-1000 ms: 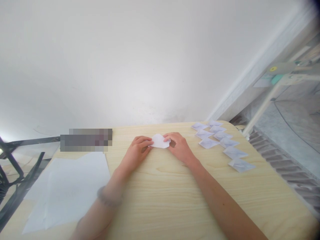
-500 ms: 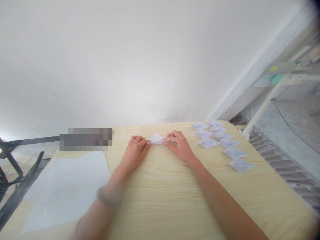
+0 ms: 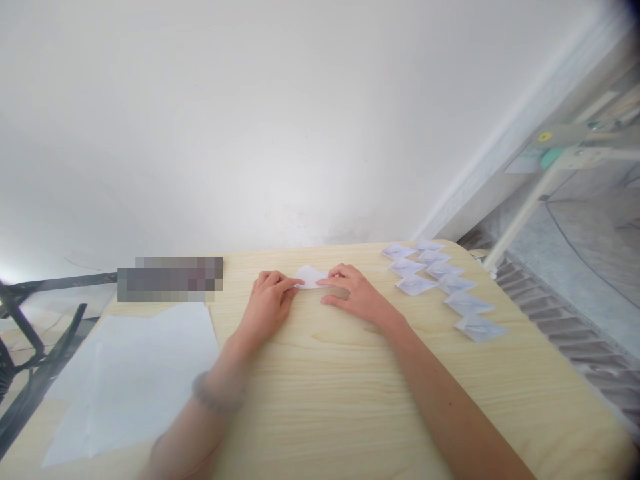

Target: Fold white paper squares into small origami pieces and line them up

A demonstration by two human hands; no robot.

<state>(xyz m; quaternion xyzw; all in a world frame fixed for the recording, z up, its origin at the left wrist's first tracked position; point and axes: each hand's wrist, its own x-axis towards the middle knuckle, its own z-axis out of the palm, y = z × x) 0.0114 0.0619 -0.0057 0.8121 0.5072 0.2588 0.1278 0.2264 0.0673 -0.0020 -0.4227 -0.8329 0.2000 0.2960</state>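
A small folded white paper point(image 3: 310, 277) lies on the wooden table between my hands. My left hand point(image 3: 273, 293) pinches its left end, thumb below and index finger on top. At the other end, my right hand point(image 3: 355, 290) rests its index finger on the paper, with the thumb apart and lower on the tabletop. Several folded white paper pieces point(image 3: 467, 303), pointed at both ends, lie in two slanting rows to the right of my right hand.
Large white paper sheets point(image 3: 135, 380) lie on the left of the table point(image 3: 320, 413). Behind them is a blurred-out dark object point(image 3: 170, 280). A white wall point(image 3: 300, 133) rises along the back edge. A pale metal stand point(image 3: 525, 207) is beyond the right edge.
My right thumb has moved off the paper and down, so the right fingers are spread wider. The paper now lies flatter. My left hand has hardly moved.
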